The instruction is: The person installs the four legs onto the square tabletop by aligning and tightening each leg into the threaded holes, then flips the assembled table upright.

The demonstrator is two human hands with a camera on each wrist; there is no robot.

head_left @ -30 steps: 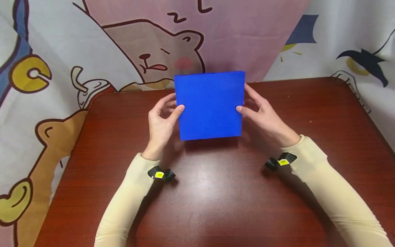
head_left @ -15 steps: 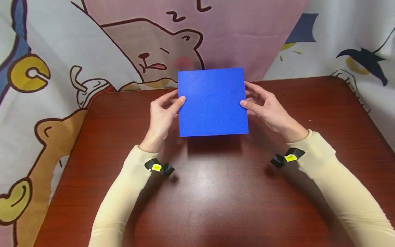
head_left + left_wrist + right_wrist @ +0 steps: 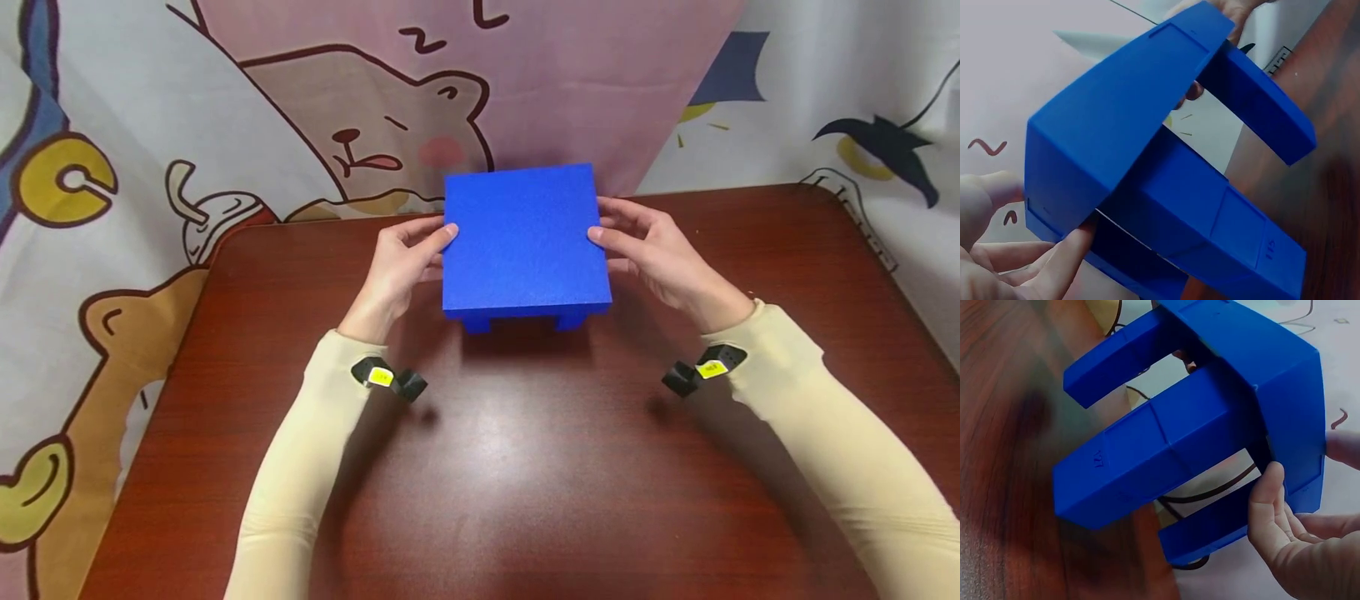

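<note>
A small blue stool (image 3: 525, 237) with a flat square top and thick legs is held upright between both hands near the back of the table. My left hand (image 3: 397, 271) grips the left edge of the top, thumb above and fingers underneath. On the opposite edge, my right hand (image 3: 671, 262) has the same kind of grip. From the left wrist, the stool's legs (image 3: 1210, 212) appear raised off the tabletop. Raised marks show on a leg (image 3: 1116, 462) in the right wrist view. In the head view, the top hides most of the legs.
The dark red-brown wooden table (image 3: 510, 500) spreads in front of and around the stool. Behind it hangs a cartoon-printed curtain (image 3: 600, 83), close to the table's back edge. A small black camera (image 3: 386, 375) sits on the left wrist and another (image 3: 705, 371) on the right.
The stool has tipped so that its top faces upward more, and its front legs now show below the near edge. Both hands have shifted slightly up and right with it, keeping their grip.
</note>
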